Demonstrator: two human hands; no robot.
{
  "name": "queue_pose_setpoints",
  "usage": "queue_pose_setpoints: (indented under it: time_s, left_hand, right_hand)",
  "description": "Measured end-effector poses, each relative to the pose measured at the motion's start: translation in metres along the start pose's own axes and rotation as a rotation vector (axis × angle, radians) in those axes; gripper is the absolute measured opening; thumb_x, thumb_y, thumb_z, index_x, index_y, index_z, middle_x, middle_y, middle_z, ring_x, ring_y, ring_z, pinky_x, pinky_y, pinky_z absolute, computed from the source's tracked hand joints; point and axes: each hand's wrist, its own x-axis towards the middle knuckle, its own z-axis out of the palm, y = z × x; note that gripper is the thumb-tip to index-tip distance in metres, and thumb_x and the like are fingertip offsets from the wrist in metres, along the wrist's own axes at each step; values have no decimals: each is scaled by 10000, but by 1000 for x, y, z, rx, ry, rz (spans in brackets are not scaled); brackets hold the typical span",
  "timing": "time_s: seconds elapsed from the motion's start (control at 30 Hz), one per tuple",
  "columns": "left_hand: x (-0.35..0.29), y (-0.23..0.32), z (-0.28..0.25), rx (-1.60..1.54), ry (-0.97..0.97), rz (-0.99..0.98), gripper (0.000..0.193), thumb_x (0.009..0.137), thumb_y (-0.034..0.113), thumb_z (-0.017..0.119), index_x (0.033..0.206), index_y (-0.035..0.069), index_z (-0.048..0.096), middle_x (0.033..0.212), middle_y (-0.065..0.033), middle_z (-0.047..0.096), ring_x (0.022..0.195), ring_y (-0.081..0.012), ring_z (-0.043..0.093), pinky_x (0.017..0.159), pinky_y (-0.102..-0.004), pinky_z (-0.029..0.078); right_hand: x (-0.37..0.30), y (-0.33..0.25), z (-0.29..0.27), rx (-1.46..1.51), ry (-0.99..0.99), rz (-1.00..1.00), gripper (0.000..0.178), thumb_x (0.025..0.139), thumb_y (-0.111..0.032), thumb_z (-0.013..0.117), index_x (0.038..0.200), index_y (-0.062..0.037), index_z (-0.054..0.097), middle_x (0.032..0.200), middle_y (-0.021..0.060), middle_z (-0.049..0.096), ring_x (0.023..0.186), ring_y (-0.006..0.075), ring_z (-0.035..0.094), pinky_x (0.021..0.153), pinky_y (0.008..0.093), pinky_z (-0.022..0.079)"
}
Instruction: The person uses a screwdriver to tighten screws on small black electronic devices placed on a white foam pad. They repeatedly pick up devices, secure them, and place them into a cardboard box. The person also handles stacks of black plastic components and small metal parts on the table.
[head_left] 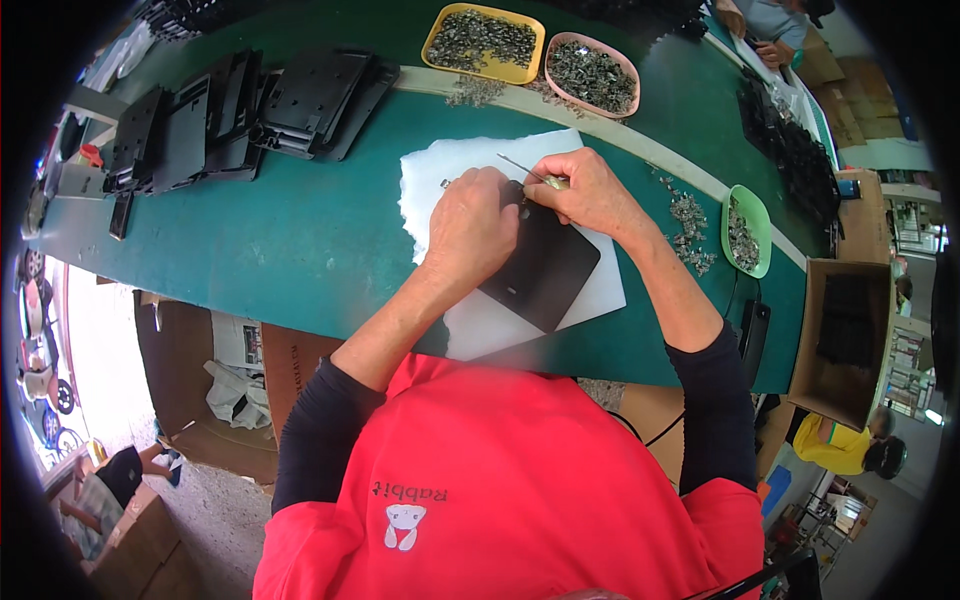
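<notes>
A black flat panel (545, 265) lies on a white foam sheet (590, 290) on the green table in front of me. My left hand (472, 225) is closed at the panel's upper left edge, its fingertips curled out of sight. My right hand (590, 190) grips a thin screwdriver (522, 169), whose metal shaft points up and left and whose pale yellow-green handle is mostly covered by the fingers. Both hands meet near the panel's far end. A small metal piece (445, 183) shows beside my left knuckles.
Small metal parts fill a yellow tray (539, 62), a pink tray (634, 90) and a green tray (763, 222). Loose metal clips (690, 220) lie near the green one. Black plastic panels (315, 95) are stacked at far left. Cardboard boxes (845, 395) flank the table; another person's hand (770, 52) works at upper right.
</notes>
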Motion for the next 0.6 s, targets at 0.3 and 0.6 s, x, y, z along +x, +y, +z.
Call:
queue_pose_setpoints:
  time_s: [0.3,0.6]
  left_hand:
    - [7,-2,-13,-136,-178,-88,292,847,150,610,1051,-59,622,930,-231,674,862,-354,658,780,-405,508]
    - [20,-11,-21,-163,-315,-6,279,819,120,605,1031,-44,682,844,-180,702,757,-244,660,739,-362,524]
  right_hand:
    - [-11,-1,-2,-84,79,-168,177,811,-112,725,960,-17,720,761,55,689,643,99,592,634,263,491]
    - [-5,5,-8,-231,-35,-298,188,835,-139,722,971,-10,701,837,114,713,720,195,655,705,311,518]
